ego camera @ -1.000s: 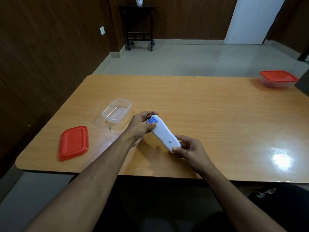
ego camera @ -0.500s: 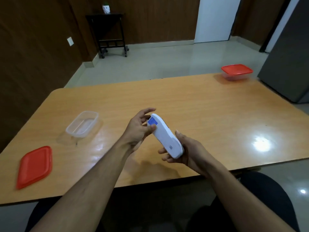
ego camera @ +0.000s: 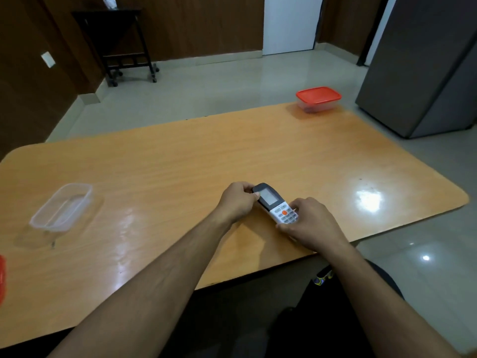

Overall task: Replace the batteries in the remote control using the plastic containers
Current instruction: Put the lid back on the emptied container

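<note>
Both my hands are on the remote control [ego camera: 275, 205], low centre of the frame, just over the near edge of the table [ego camera: 232, 156]. My left hand [ego camera: 236, 202] has fingers curled round the dark screen end. My right hand [ego camera: 313, 224] is wrapped round the white button end, thumb near the keypad. Remote is face up, buttons and screen toward me, so the battery cover is on the underside and out of sight.

Step, as I judge it: handling the remote around a battery swap. Can't tell whether the cover is on or off, or whether cells are inside. Next move probably needs the closed container, since new cells are likely there; that means freeing one hand and reaching well across the table.

Containers: open clear container [ego camera: 62, 206] at middle left, no lid on it, looks empty. Something small and dark lies just below it, too small to tell. Sliver of a red lid [ego camera: 2, 279] at the far left edge, mostly cut off. Closed container [ego camera: 318, 99] with a red lid on sits at upper right, at the far table corner, well apart from my hands; contents hard to make out through the clear wall.
</note>
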